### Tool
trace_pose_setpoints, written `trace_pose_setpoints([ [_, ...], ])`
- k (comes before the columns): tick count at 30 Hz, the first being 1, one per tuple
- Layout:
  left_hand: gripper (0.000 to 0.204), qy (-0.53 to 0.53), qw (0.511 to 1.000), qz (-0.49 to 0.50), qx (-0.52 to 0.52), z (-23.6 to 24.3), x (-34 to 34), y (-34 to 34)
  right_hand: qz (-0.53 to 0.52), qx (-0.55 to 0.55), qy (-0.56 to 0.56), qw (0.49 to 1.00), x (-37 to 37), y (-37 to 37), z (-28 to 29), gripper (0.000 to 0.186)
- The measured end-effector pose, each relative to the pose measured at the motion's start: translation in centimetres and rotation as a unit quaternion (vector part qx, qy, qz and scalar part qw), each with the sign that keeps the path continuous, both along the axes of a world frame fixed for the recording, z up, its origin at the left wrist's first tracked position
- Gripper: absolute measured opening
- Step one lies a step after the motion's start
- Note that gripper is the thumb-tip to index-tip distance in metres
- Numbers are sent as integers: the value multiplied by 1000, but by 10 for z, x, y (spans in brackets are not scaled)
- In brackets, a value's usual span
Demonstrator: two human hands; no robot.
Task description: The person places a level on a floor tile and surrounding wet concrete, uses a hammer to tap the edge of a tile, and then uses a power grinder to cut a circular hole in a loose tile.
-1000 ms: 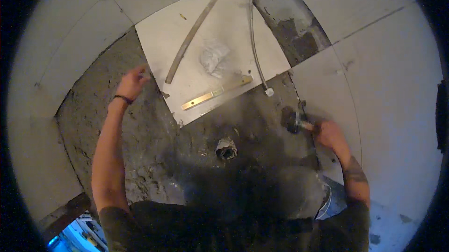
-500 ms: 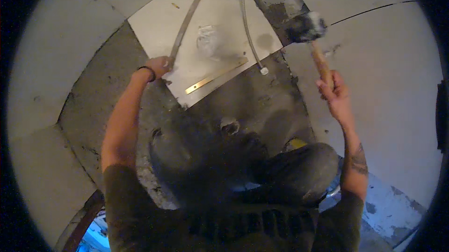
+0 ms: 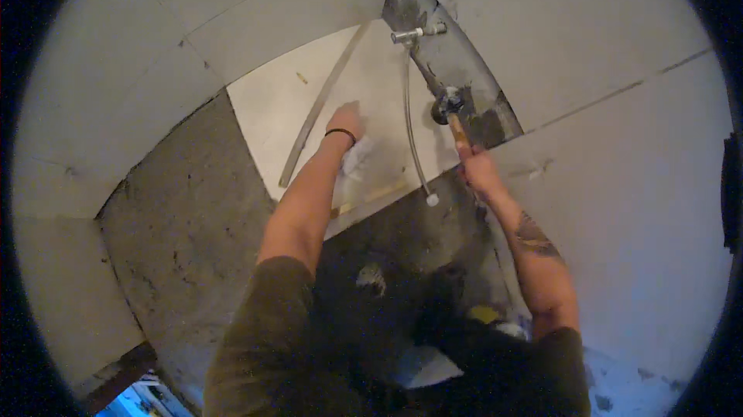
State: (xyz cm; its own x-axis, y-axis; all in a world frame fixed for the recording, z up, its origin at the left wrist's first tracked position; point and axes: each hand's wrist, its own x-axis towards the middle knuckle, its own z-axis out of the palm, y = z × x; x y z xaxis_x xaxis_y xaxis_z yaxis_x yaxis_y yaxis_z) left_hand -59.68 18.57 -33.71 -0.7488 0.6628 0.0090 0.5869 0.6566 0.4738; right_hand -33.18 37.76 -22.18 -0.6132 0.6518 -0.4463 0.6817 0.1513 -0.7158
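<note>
My right hand [image 3: 481, 175] is closed around the wooden handle of a mallet [image 3: 458, 129]. Its dark head with a whitish patch is over the right edge of a large white tile [image 3: 379, 119], close to the wall. Over the middle of the tile is my left hand [image 3: 346, 120], a dark band at the wrist; its fingers are foreshortened and blurred. Beside that wrist lies crumpled clear plastic [image 3: 354, 158]. A long grey metal bar [image 3: 321, 107] lies slantwise on the tile, left of my left hand.
A braided hose [image 3: 409, 115] with a white end nut hangs from a metal valve [image 3: 408, 35] across the tile. A narrow brass-coloured strip [image 3: 371, 200] lies near the tile's front edge. Rough grey floor [image 3: 186, 208] borders it; a round hole-like spot [image 3: 371, 279] is nearer me.
My left hand has let go of the grey bar's near end and moved right over the tile. My right hand has brought the mallet leftward to the tile's right edge. The view has shifted.
</note>
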Motion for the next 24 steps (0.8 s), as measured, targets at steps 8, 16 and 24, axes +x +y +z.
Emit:
trace_pose_setpoints([
  [8,47,-17,995,-97,11,23,9,-37,164,234,-12,958,59,63,-48,47],
  [16,43,-221,944,245,-6,6,145,-347,118,198,-176,957,249,-41,-13,31],
  [24,42,-282,920,271,11,-32,212,-341,216,309,-209,902,331,-49,-72,41],
])
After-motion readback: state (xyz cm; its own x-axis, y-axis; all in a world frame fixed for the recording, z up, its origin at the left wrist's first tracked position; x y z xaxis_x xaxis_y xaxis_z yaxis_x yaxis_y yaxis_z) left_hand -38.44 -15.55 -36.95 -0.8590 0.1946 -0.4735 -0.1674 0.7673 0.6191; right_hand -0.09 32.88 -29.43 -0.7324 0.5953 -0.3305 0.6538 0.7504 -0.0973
